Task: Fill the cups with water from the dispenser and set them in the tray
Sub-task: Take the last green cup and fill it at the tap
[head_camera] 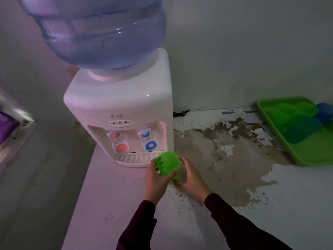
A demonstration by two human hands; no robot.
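The dispenser [119, 112] stood on the worktop [225, 177], the tray [306, 156] well to its right already holding several cups; whether those held water could not be told. The left hand [156, 179] gripped a green cup [167, 164] before the drip grate, tilted, its mouth toward the camera, seemingly unfilled. The right hand [189, 177] curled beside it.
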